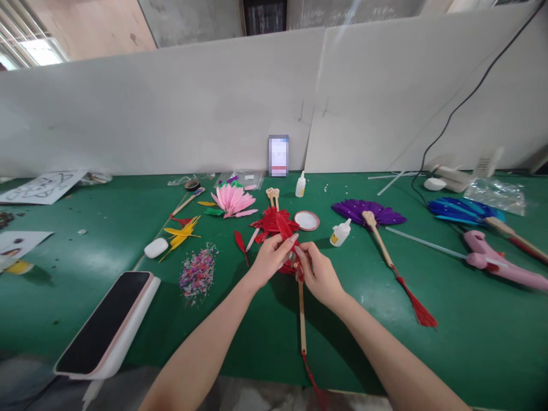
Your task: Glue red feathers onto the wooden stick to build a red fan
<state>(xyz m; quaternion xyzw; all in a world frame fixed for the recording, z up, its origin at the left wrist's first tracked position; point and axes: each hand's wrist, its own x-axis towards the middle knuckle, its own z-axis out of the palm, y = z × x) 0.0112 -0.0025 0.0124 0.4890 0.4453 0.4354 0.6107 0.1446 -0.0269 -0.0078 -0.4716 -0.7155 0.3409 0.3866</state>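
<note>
while left grip (pixel 273 254) and right grip (pixel 319 275) pinch red feather (pixel 284 226), red-rimmed dish (pixel 317 221) beyond, contents unclear, bottle (pixel 341 233) nearby

One camera, worn on the head, looks forward and down over the counter (pixel 257 348) — near enough that the wearer's forearms (pixel 223 319) run in from seven and five o'clock, wide enough to reach the white panel (pixel 171 114) at twelve.
</note>
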